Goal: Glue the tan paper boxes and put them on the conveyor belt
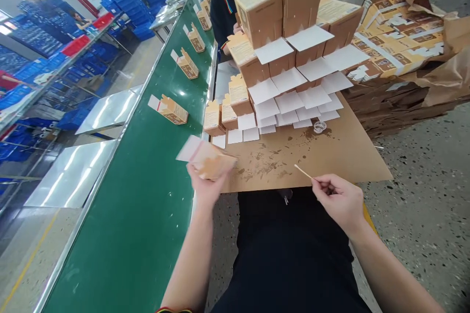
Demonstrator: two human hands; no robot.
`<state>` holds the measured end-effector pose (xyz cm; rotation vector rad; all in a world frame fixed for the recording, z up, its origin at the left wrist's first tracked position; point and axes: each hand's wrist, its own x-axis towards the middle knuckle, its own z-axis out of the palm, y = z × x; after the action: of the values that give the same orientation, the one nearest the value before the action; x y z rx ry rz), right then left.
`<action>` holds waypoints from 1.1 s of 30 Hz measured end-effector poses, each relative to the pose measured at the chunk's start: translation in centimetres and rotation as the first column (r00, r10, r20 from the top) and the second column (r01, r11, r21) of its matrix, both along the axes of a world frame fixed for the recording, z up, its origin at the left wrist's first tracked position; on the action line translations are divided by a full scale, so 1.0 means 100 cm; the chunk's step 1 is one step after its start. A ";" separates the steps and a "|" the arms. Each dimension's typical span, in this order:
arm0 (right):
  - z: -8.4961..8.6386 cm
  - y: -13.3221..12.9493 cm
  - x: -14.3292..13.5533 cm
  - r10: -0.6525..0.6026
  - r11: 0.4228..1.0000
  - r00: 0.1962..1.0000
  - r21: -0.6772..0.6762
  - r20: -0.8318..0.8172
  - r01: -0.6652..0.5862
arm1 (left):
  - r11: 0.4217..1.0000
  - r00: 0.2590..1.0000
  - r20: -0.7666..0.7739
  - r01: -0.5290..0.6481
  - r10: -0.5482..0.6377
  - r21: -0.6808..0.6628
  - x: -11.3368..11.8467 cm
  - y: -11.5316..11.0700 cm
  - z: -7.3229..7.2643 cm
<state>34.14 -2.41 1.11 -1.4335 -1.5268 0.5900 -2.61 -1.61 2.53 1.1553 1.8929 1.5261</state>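
Head view: looking down at two bare hands over a lap board, next to a long green belt.
Box in hand: a small tan box [209, 160] with one white flap open. It is blurry. It is up in the air, over the left edge of the board and close to the belt.
Left hand: the left hand [206, 187] is closed around the small tan box from below.
Right hand: the right hand [340, 200] pinches a thin stick [303, 171] with its fingers nearly closed. The stick tip points left over the board.
Board: a brown cardboard sheet [348, 156] rests on the lap. It has dark, wet-looking spots in the middle.
Little cup: a small clear cup [319, 126] sits on the board, near the spots.
Box pile: many boxes [279, 34] with white flaps hanging open are stacked like steps at the far end of the board.
Belt: the green belt [147, 205] carries four more boxes in a row, well apart from each other.
Other person: someone in dark clothes [225, 10] sits past the pile.
What could go wrong: the pile is tall and leans on itself, so a bump to the board could tip it. The spots could smear the box if it touches them. The box is only held from below, so it could slip.
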 end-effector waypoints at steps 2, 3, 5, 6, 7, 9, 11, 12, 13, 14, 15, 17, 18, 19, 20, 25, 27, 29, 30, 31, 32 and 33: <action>-0.001 0.002 0.009 -0.022 1.000 1.000 -0.017 0.001 0.022 | 0.990 0.991 -0.031 -0.131 0.132 0.046 -0.054 0.003 0.015; -0.001 0.003 0.011 -0.029 0.999 1.000 -0.030 -0.001 0.029 | 0.981 0.982 -0.036 -0.184 0.186 0.056 -0.081 0.004 0.021; -0.002 0.007 0.013 -0.023 0.998 1.000 -0.059 -0.007 0.023 | 0.962 0.962 -0.039 -0.272 0.271 0.002 -0.125 0.006 0.026; -0.001 0.008 0.013 -0.019 0.998 1.000 -0.066 -0.009 0.019 | 0.952 0.953 -0.032 -0.304 0.303 -0.041 -0.141 0.006 0.026; -0.001 0.010 0.012 -0.017 0.998 1.000 -0.067 -0.010 0.017 | 0.943 0.946 -0.017 -0.323 0.322 -0.085 -0.152 0.005 0.025; 0.000 0.014 0.012 -0.022 0.998 1.000 -0.063 -0.008 0.021 | 0.935 0.941 0.034 -0.330 0.337 -0.131 -0.161 0.000 0.018; 0.002 0.016 0.014 -0.054 0.997 0.999 -0.053 -0.009 0.053 | 0.924 0.924 0.062 -0.372 0.378 -0.091 -0.156 -0.011 0.010; 0.003 0.016 0.017 -0.071 0.996 0.997 -0.050 -0.009 0.070 | 0.902 0.900 0.053 -0.431 0.432 -0.030 -0.149 -0.017 0.005; 0.004 0.016 0.021 -0.094 0.995 0.996 -0.045 -0.010 0.093 | 0.869 0.870 0.030 -0.493 0.492 0.048 -0.141 -0.023 0.002; 0.006 0.016 0.025 -0.119 0.992 0.993 -0.042 -0.012 0.118 | 0.836 0.843 0.001 -0.534 0.538 0.128 -0.133 -0.027 -0.001; 0.007 0.016 0.028 -0.141 0.989 0.990 -0.042 -0.017 0.140 | 0.821 0.834 -0.025 -0.536 0.551 0.194 -0.123 -0.028 -0.003; 0.009 0.017 0.034 -0.159 0.986 0.987 -0.048 -0.034 0.158 | 0.861 0.884 -0.046 -0.440 0.465 0.255 -0.105 -0.014 -0.001; 0.010 0.019 0.034 -0.159 0.986 0.986 -0.048 -0.043 0.157 | 0.894 0.921 -0.032 -0.369 0.389 0.255 -0.096 0.001 0.002; 0.011 0.021 0.034 -0.152 0.988 0.987 -0.045 -0.047 0.150 | 0.918 0.947 0.003 -0.311 0.320 0.246 -0.088 0.022 0.007; 0.013 0.023 0.032 -0.140 0.990 0.989 -0.036 -0.046 0.138 | 0.935 0.962 0.050 -0.274 0.270 0.224 -0.081 0.047 0.013; 0.024 0.027 0.016 -0.043 0.998 0.999 0.042 -0.003 0.043 | 0.956 0.926 0.262 -0.231 0.273 -0.180 -0.070 0.164 0.036; 0.027 0.024 0.014 -0.043 0.997 0.999 0.070 0.007 0.043 | 0.940 0.911 0.275 -0.246 0.308 -0.237 -0.072 0.185 0.037; 0.029 0.020 0.014 -0.056 0.995 0.998 0.086 0.007 0.055 | 0.936 0.911 0.273 -0.243 0.310 -0.253 -0.072 0.194 0.035; 0.029 0.019 0.015 -0.060 0.994 0.998 0.087 0.005 0.059 | 0.937 0.915 0.271 -0.225 0.297 -0.268 -0.071 0.196 0.033; 0.029 0.018 0.016 -0.062 0.995 0.998 0.084 0.003 0.061 | 0.939 0.923 0.270 -0.196 0.274 -0.283 -0.069 0.198 0.031; 0.029 0.018 0.017 -0.058 0.995 0.998 0.079 0.000 0.058 | 0.941 0.931 0.269 -0.162 0.245 -0.296 -0.066 0.200 0.029; 0.028 0.018 0.018 -0.054 0.996 0.999 0.071 -0.002 0.054 | 0.944 0.940 0.267 -0.128 0.213 -0.304 -0.063 0.201 0.027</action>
<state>35.89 -0.58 3.93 -1.4156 -1.4901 0.4982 -8.96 18.49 5.26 0.6098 1.9604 1.3670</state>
